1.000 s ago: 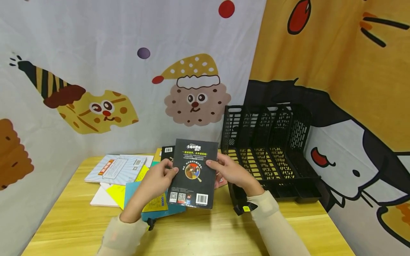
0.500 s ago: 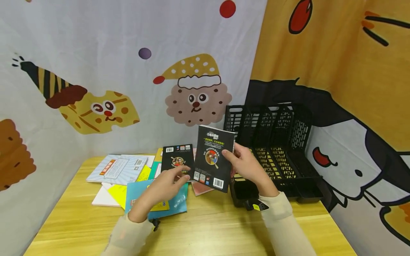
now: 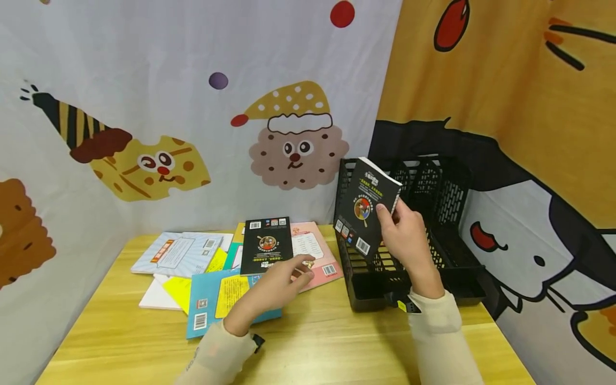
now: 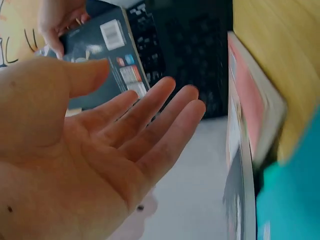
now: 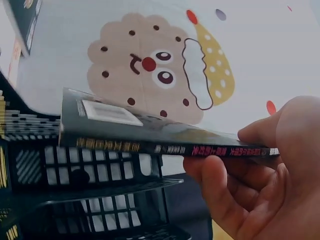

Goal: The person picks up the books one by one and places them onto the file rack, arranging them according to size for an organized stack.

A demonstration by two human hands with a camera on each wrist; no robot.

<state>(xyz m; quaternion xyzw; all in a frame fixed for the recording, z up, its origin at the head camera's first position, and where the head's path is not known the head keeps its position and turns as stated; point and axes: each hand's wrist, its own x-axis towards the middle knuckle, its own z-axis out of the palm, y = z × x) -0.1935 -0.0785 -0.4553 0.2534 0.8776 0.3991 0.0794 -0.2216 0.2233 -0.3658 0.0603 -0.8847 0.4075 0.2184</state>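
A thin black book (image 3: 364, 211) with a round picture on its back cover is pinched by its right edge in my right hand (image 3: 409, 240). It is held tilted in front of the left part of a black file rack (image 3: 375, 305). In the right wrist view the book's spine (image 5: 170, 149) shows printed lettering, with the thumb on one cover and fingers on the other. My left hand (image 3: 271, 291) holds nothing and is spread with fingers apart. It hovers near a second black book (image 3: 266, 240) and a pink book (image 3: 320, 254); the left wrist view shows its bare palm (image 4: 90, 165).
Several books lie overlapped at the left: a light blue one (image 3: 183, 251), a yellow one (image 3: 175, 291), a white one (image 3: 154, 297) and a blue one (image 3: 207, 299). The rack's tall dividers (image 3: 428, 184) stand at the right. A printed curtain (image 3: 168, 43) hangs behind the wooden table (image 3: 327, 347).
The left hand has let go of the black book and drifted right. My right hand has carried the book right and up to the rack, tilting it and uncovering the books beneath.
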